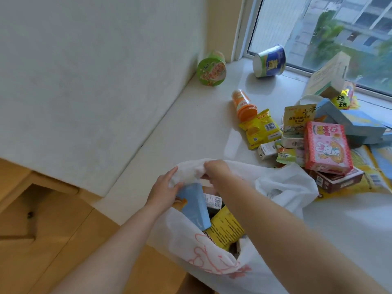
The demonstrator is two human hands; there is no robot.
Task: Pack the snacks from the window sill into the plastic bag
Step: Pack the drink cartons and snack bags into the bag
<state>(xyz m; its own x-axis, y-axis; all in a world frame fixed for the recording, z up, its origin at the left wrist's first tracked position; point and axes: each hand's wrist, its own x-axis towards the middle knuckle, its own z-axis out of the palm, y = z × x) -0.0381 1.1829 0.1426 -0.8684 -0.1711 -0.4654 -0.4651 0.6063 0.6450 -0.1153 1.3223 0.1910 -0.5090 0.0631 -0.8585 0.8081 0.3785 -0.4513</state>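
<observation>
Both hands hold the plastic bag point(282, 187) mouth wide: left hand point(165, 187) and right hand point(216, 168), each grip pinching its rim, presumably so snacks point(326, 147) on the window sill point(191, 128) drop in.

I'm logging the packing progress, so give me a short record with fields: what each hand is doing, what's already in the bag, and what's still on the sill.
left hand: holds the light blue box at the bag's mouth
right hand: grips the upper edge of the white plastic bag
in bag: light blue box, yellow packet, a barcoded carton
on window sill: green cup noodles, blue cup noodles, orange canister, yellow chip bag, pink rabbit box
status: packing unfinished
</observation>
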